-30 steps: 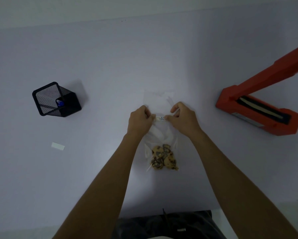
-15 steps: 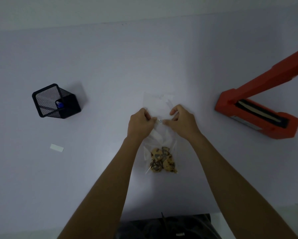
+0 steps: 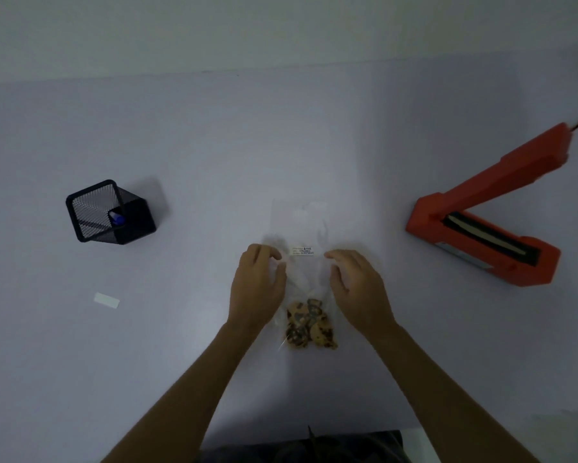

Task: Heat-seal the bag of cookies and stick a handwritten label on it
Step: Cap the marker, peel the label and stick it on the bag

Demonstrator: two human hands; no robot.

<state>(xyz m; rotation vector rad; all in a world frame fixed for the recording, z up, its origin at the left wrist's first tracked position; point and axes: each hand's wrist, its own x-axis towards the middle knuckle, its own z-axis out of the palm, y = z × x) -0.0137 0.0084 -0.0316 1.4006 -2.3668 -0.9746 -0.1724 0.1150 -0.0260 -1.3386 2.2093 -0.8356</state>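
Both hands [image 3: 309, 289] have spread apart, open and empty, off 1 label [image 3: 303, 251] on 1 bag [image 3: 302, 228].

- black mesh pen cup [image 3: 110, 212] blocks left-centre of frame
- red heat sealer [image 3: 488, 222], arm raised, fills right side
- white strip [image 3: 106, 300] lower left
- table [image 3: 280, 135] bare across upper centre
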